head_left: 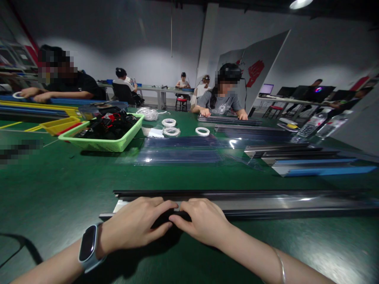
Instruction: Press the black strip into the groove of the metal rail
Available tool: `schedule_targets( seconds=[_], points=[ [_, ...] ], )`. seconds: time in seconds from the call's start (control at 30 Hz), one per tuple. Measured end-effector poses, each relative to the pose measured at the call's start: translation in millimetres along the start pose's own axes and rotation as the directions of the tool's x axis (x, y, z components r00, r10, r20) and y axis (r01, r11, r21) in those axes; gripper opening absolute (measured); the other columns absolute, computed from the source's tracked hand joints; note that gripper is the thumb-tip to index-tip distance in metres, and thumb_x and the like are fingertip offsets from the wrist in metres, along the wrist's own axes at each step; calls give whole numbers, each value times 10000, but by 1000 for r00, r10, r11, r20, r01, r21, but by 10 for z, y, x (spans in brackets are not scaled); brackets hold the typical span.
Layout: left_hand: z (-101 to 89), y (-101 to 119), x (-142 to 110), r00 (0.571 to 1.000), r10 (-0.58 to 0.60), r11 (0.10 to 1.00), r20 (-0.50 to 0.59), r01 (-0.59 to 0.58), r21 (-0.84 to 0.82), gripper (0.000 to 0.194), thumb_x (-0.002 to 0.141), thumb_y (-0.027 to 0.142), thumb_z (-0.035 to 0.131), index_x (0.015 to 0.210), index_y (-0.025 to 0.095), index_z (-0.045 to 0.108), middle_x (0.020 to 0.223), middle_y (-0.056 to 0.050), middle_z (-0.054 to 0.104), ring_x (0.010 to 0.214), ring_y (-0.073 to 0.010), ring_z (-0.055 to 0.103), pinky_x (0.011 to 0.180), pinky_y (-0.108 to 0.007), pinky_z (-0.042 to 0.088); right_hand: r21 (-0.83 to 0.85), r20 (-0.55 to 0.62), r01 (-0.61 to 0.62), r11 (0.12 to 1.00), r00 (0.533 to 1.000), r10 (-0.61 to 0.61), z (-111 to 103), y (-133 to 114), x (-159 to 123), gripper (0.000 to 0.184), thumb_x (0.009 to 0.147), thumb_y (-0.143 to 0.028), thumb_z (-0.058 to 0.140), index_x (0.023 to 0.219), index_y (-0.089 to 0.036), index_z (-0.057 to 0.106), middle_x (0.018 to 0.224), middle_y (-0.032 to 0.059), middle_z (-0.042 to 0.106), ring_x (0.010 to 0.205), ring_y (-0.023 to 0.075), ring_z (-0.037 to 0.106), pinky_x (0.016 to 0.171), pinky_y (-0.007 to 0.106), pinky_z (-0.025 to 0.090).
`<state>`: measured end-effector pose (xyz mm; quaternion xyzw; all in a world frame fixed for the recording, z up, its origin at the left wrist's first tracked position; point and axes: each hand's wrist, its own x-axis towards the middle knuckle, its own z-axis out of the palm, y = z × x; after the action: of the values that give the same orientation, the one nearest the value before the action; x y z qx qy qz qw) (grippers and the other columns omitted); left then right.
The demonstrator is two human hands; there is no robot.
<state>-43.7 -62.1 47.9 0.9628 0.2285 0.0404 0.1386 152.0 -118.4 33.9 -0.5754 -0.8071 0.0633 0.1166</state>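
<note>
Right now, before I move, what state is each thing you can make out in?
Black-edged channel: lying lengthwise across the view
Left hand: closed on its near edge
Right hand: closed on the same edge, beside the left
Smartwatch: worn, screen dark
Green basket: upright, heaped full
Rightmost white tape roll: lying flat
Clear plastic strips: lying flat
Clear plastic bottles: standing, fill unclear
Purple-screened monitor: on

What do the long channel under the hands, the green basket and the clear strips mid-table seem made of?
Long channel: metal or rigid plastic, I can't tell; glossy grey inner face with glare, dark edges. Green basket: likely matte moulded plastic, from its one-colour, perforated wall. Clear strips: probably thin, glossy plastic; they catch glare and the green tabletop shows faintly through.
</note>
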Motion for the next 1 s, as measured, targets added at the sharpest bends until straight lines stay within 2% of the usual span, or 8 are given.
schedule_targets(
  seconds=[0.2, 0.37, 0.57, 0.8, 1.0],
  points=[
    [-1, -13, 13, 1000, -7, 1000, 29, 7, -18, 299, 901, 338, 400, 1187, 254, 421, 924, -26, 616, 833, -199, 613, 767, -321, 462, -16, -20, -12, 1000, 1000, 12, 25, -7, -5, 436, 892, -539, 340, 867, -228, 644, 761, 22, 688, 711, 188, 641, 607, 267, 415],
    [15, -15, 7, 1000, -19, 1000, 9, 19, -15, 332, 894, 350, 414, 1216, 268, 401, 979, -32, 613, 871, -203, 607, 792, -332, 458, -63, -37, -23, 998, 999, 20, 45, -11, 6, 456, 884, -554, 339, 809, -216, 638, 713, 20, 682, 669, 192, 638, 574, 271, 399],
    [10, -20, 6, 1000, -16, 999, 25, 17, -31, 336, 901, 334, 407, 1228, 260, 387, 1022, -32, 622, 898, -206, 610, 797, -330, 451, -40, -57, -41, 998, 998, 39, 47, -2, 1, 443, 895, -529, 332, 783, -221, 631, 707, 9, 682, 670, 181, 639, 577, 265, 389],
    [9, -51, 19, 999, -4, 1000, 51, 4, -5, 264, 872, 204, 453, 1131, 254, 469, 879, -5, 620, 799, -180, 613, 696, -271, 432, -96, -51, -17, 995, 999, 12, 76, 0, -9, 442, 886, -532, 350, 790, -207, 632, 720, 27, 684, 685, 198, 640, 585, 276, 398],
    [26, -67, 15, 999, 13, 1000, 48, -14, 25, 164, 887, 194, 435, 1030, 231, 506, 840, 2, 623, 757, -173, 612, 644, -260, 405, -129, -43, -9, 992, 999, 3, 106, 2, 9, 465, 890, -536, 339, 760, -191, 623, 714, 40, 682, 685, 207, 641, 598, 288, 403]
  ],
)
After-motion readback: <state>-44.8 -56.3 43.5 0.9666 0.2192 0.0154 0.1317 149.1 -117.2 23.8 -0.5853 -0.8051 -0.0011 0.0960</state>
